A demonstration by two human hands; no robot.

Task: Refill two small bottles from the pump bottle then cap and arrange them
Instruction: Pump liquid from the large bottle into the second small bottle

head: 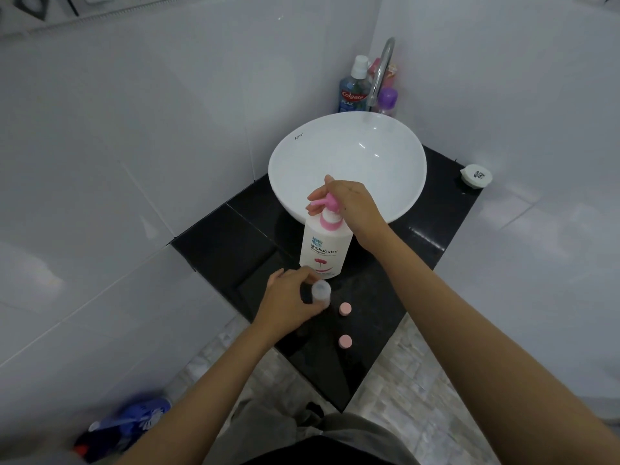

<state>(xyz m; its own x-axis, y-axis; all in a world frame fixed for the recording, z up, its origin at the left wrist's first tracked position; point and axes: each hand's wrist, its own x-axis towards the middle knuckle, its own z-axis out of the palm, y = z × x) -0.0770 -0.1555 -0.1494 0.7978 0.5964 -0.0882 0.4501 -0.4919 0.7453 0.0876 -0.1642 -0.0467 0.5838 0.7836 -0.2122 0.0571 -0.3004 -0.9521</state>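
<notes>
Two round pink plastic caps, one nearer the pump bottle (345, 309) and one closer to the counter's front edge (345, 341), lie apart from each other on the glossy black stone counter (214, 250). Just left of the farther cap, the left hand (288, 303) wraps its fingers around a small translucent plastic bottle (321, 291), whose open mouth faces up; the grip is closed on it. Only this one small bottle shows. Right behind it stands the tall white pump bottle with pink pump head and flower label (323, 250), upright on the counter in front of the white oval ceramic basin (347, 162). The right hand (349, 203) rests on the pink pump head, fingers curled over its top and palm down, so its grip is closed on the pump. The nozzle points left, above and slightly behind the small bottle.
</notes>
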